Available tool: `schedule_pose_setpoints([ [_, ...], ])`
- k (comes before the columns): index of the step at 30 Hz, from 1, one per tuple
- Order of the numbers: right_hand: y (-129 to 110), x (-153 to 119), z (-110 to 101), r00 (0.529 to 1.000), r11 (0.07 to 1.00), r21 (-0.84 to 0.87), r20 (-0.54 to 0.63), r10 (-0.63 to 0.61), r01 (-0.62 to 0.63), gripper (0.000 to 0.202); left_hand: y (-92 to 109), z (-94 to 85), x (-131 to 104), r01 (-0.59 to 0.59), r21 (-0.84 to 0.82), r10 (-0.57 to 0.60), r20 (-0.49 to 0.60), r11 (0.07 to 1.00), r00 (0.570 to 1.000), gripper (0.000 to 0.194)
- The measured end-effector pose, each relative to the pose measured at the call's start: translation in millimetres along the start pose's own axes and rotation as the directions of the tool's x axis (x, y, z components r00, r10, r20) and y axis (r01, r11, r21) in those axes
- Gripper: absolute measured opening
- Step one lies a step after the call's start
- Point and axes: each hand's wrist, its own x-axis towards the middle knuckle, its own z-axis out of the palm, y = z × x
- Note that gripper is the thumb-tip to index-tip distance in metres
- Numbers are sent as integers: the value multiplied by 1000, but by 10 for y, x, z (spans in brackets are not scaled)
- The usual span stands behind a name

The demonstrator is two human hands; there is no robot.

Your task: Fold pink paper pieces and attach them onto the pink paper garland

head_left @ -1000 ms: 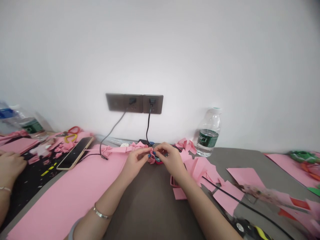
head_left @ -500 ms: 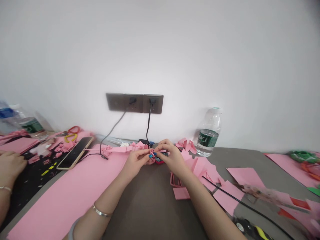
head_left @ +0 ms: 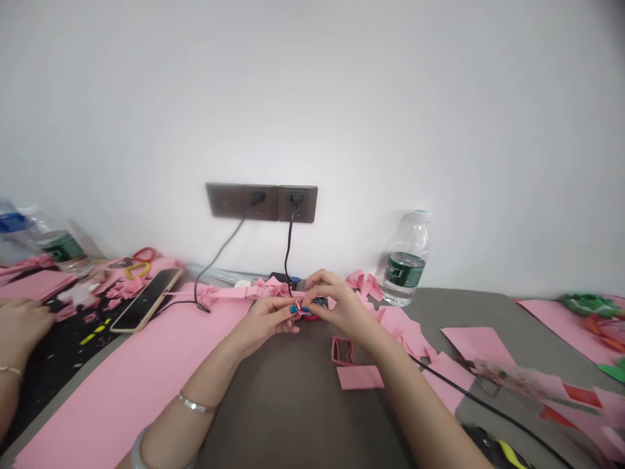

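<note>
My left hand (head_left: 267, 320) and my right hand (head_left: 336, 305) meet in front of me over the grey table. Both pinch a small folded piece of pink paper (head_left: 299, 305) between thumb and fingertips, and the hands partly cover it. Behind the fingers, a dark object with a red edge (head_left: 311, 317) shows in part. To the right, below my right hand, lie a pink paper frame (head_left: 342, 350) and a flat pink rectangle of paper (head_left: 360, 378).
A water bottle (head_left: 404, 259) stands by the wall. A large pink sheet (head_left: 146, 378) and a phone (head_left: 145, 301) lie on the left, near scissors (head_left: 138, 270) and another person's hand (head_left: 24, 329). Pink scraps (head_left: 400, 326) and a black cable (head_left: 483, 407) are on the right.
My right hand has turned slightly and shifted a little to the right, uncovering more of the paper frame and rectangle. My left fingers have curled under the folded paper.
</note>
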Motion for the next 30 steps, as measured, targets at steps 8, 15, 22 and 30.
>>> schedule_pose_setpoints([
  [8, -148, -20, -125, 980, 998, -24, 191, 59, -55, 12, 64, 3, -59, 165, 2, -164, 131, 986, 978, 28],
  [15, -277, -16, -143, 951, 987, 8, 268, 153, -161, 15, 68, -9, -70, 212, 4, -210, 164, 977, 964, 25],
  [22, -140, 44, -53, 983, 969, 201, -88, 162, -142, 22, 63, 50, -6, -18, -194, 3, -78, 981, 997, 28],
  [30, -80, 46, 153, 944, 922, 280, -113, 310, -269, 14, 55, 66, 1, -105, -213, 74, -151, 971, 986, 31],
])
